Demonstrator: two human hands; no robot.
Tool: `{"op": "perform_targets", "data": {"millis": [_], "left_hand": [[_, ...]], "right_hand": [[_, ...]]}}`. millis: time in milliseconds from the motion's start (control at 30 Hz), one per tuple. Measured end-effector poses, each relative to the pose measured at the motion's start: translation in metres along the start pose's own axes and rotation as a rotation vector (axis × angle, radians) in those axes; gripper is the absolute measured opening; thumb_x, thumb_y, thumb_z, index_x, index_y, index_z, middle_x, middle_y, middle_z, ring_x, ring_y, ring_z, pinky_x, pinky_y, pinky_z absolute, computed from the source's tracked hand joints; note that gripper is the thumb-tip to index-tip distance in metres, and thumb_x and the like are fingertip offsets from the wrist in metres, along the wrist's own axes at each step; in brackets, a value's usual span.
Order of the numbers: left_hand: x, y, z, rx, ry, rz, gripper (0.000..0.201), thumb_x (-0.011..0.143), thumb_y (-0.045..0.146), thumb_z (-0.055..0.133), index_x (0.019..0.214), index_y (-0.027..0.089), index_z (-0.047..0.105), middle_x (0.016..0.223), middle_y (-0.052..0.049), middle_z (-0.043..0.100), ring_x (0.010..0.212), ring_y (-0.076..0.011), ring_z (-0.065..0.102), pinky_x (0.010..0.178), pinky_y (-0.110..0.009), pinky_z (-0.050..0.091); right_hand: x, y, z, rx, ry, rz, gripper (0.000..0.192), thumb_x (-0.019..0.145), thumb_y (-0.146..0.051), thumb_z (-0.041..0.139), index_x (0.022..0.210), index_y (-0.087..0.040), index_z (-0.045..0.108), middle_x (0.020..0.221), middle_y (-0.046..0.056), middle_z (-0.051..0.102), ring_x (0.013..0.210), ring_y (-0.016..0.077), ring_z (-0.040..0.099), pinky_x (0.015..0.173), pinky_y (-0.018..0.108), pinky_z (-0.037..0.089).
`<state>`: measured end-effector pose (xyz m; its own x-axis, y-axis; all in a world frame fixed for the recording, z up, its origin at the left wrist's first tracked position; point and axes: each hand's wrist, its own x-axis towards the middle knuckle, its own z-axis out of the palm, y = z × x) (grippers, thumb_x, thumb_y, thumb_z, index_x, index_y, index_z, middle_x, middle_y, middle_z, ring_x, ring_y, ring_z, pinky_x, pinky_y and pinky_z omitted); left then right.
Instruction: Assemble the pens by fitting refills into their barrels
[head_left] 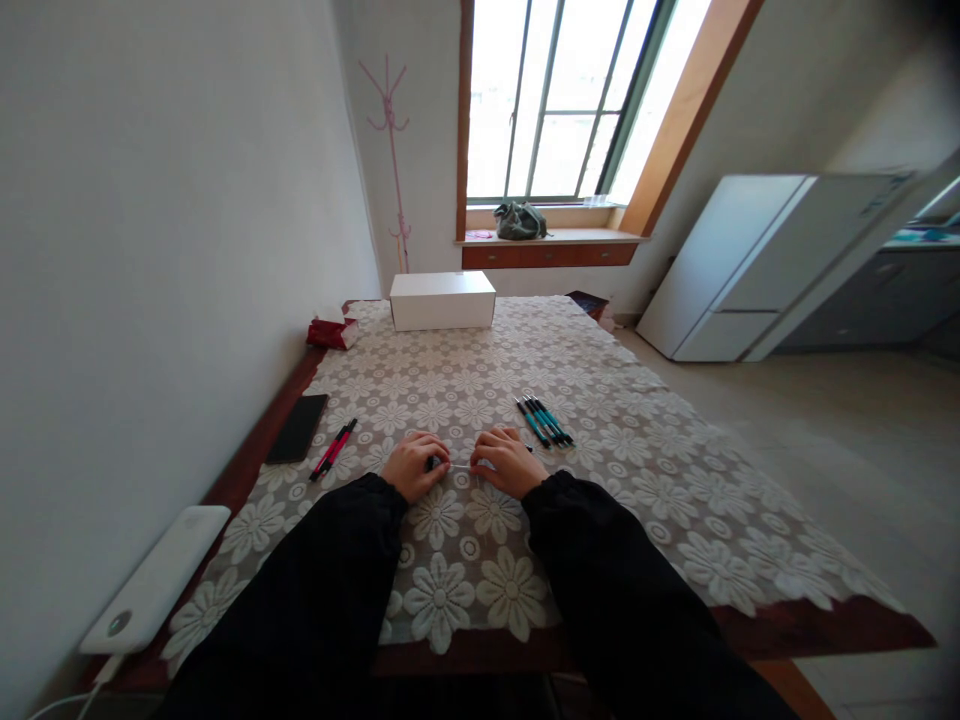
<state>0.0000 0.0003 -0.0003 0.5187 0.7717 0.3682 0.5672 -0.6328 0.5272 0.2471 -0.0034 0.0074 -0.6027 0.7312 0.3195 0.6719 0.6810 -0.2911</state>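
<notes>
Both hands (pixel 461 465) pinch a thin pen refill (pixel 459 466) over floral tablecloth (pixel 637 440); bright window (pixel 562 95).

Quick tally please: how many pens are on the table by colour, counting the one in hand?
Red pens, left of the hands: 2
Teal pens, right of the hands: about 4; they overlap, so the count is uncertain
Pen being worked, between left hand and right hand, colour hidden: 1
Total: about 7
</notes>
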Motion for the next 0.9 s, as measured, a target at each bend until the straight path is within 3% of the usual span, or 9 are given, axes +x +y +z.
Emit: {"op": "perform_targets", "data": {"millis": [133, 333, 467, 567, 900], "left_hand": [[-0.001, 0.0, 0.0, -0.006, -0.008, 0.004, 0.007, 0.083, 0.027, 0.067, 0.081, 0.023, 0.073, 0.102, -0.004, 0.075, 0.11, -0.0239, 0.061, 0.104, -0.043, 0.045], [-0.001, -0.003, -0.002, -0.002, 0.023, 0.004, 0.012, 0.082, 0.021, 0.063, 0.083, 0.024, 0.075, 0.104, -0.004, 0.075, 0.11, -0.0245, 0.062, 0.104, -0.043, 0.047], [-0.002, -0.015, -0.008, -0.021, 0.044, 0.006, 0.044, 0.065, -0.001, 0.05, 0.092, 0.023, 0.075, 0.109, -0.003, 0.074, 0.113, -0.0226, 0.062, 0.107, -0.043, 0.046], [-0.003, -0.024, -0.011, -0.004, 0.024, 0.003, 0.056, 0.056, -0.003, 0.046, 0.096, 0.023, 0.075, 0.112, -0.003, 0.074, 0.118, -0.0229, 0.061, 0.11, -0.043, 0.045], [-0.003, -0.024, -0.01, 0.053, 0.026, -0.01, 0.017, 0.081, 0.017, 0.064, 0.091, 0.025, 0.075, 0.111, -0.004, 0.074, 0.113, -0.0231, 0.063, 0.108, -0.044, 0.046]], "right_hand": [[0.0, 0.003, -0.001, -0.051, -0.011, 0.004, 0.005, 0.09, -0.023, 0.068, 0.086, -0.023, 0.071, 0.094, 0.004, 0.067, 0.098, 0.0216, 0.056, 0.092, 0.039, 0.034], [-0.006, 0.015, -0.01, -0.055, 0.031, 0.016, 0.004, 0.087, -0.029, 0.072, 0.086, -0.025, 0.072, 0.097, 0.004, 0.067, 0.098, 0.0223, 0.056, 0.091, 0.04, 0.034], [-0.007, 0.022, -0.014, -0.045, 0.148, 0.078, 0.01, 0.093, -0.027, 0.064, 0.087, -0.024, 0.071, 0.096, 0.004, 0.068, 0.097, 0.0216, 0.057, 0.089, 0.039, 0.036], [-0.007, 0.026, -0.011, -0.049, 0.195, 0.097, 0.01, 0.092, -0.023, 0.063, 0.09, -0.025, 0.072, 0.098, 0.005, 0.069, 0.099, 0.0224, 0.057, 0.09, 0.04, 0.037], [-0.004, 0.024, 0.009, 0.025, 0.258, 0.035, 0.01, 0.091, -0.022, 0.064, 0.091, -0.025, 0.073, 0.104, 0.004, 0.07, 0.103, 0.0224, 0.059, 0.096, 0.042, 0.039]]}}
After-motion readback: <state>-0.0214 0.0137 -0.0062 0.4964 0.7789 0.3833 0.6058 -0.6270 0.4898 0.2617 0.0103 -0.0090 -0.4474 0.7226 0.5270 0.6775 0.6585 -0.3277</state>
